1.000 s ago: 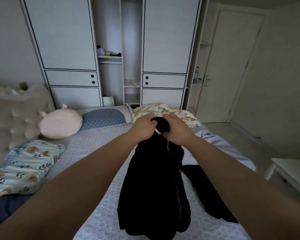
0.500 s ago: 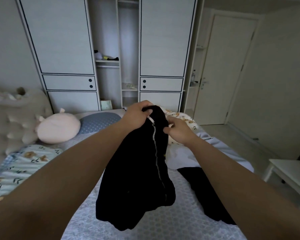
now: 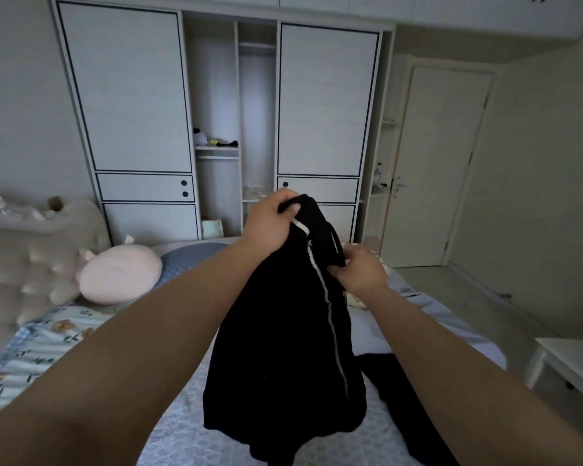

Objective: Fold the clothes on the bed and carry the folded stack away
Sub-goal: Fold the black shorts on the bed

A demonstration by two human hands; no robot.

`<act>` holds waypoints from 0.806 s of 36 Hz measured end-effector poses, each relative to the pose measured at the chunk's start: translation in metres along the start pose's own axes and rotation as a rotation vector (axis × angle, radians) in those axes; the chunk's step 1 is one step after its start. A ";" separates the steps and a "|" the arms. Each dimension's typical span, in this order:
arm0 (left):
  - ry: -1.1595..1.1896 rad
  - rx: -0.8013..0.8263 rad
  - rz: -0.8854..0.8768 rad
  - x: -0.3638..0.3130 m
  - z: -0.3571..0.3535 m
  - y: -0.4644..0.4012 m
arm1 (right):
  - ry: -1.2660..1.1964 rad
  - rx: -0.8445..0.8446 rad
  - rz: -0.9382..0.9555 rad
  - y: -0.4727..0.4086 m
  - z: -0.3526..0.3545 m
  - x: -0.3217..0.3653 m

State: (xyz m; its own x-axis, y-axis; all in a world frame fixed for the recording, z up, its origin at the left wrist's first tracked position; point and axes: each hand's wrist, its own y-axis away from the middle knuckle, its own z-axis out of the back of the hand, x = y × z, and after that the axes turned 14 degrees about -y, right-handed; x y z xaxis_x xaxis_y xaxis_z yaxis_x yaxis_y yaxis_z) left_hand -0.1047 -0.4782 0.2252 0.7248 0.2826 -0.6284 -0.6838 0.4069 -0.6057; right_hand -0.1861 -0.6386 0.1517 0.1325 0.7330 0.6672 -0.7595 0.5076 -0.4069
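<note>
A black garment (image 3: 283,348) with a white side stripe hangs in the air over the bed (image 3: 189,425). My left hand (image 3: 271,227) grips its top edge, held highest. My right hand (image 3: 362,272) pinches the same edge lower and to the right. The cloth's bottom hem dangles just above the mattress. A second black garment (image 3: 404,401) lies flat on the bed to the right, partly hidden by my right forearm. A pale garment (image 3: 374,338) lies behind it.
A white wardrobe (image 3: 216,112) with open middle shelves stands beyond the bed. A pink plush pillow (image 3: 122,274), a blue pillow (image 3: 186,260) and a floral quilt (image 3: 31,351) lie at left. A white side table (image 3: 572,368) stands at right, a closed door (image 3: 431,169) behind it.
Both hands have lifted the black garment higher off the bed. My hands have drawn apart, the right one sliding down the edge. The white stripe now shows.
</note>
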 end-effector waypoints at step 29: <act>-0.237 -0.145 0.376 0.060 0.043 0.005 | -0.008 0.167 -0.212 0.007 0.046 -0.021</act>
State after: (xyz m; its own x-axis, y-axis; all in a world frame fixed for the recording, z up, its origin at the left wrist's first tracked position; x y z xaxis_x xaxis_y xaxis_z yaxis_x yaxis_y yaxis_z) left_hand -0.0611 -0.4216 0.2057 0.4125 0.5845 -0.6987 -0.8952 0.1179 -0.4299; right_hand -0.2236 -0.6716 0.1638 0.2955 0.6145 0.7315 -0.8100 0.5671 -0.1492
